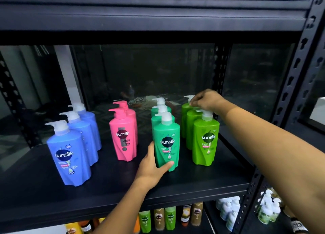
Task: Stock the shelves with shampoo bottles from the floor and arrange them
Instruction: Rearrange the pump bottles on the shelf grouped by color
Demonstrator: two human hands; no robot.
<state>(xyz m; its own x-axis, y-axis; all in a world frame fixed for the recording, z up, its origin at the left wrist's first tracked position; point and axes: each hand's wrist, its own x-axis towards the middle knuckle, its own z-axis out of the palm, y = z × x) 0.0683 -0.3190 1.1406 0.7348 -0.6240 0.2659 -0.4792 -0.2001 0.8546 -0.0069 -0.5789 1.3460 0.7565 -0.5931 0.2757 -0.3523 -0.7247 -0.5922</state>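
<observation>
Glossy teal-green bottle (167, 142), waisted plastic, stands back from the shelf's front edge, the left hand (153, 167) wrapped round its base. Beside it, the right hand (205, 100) pinches a white pump (189, 98) in the row of lime bottles (205, 138). Left of the left hand, the matte black shelf (114, 181) lies open up to the pink bottles (123, 137).

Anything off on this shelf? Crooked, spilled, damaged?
No spill, damage or tipped bottle visible. One oddity: the pink row shows two bottles, while the blue row, teal row and lime row show three each. The left hand grips the teal row's front bottle; the right hand pinches a lime row pump.
</observation>
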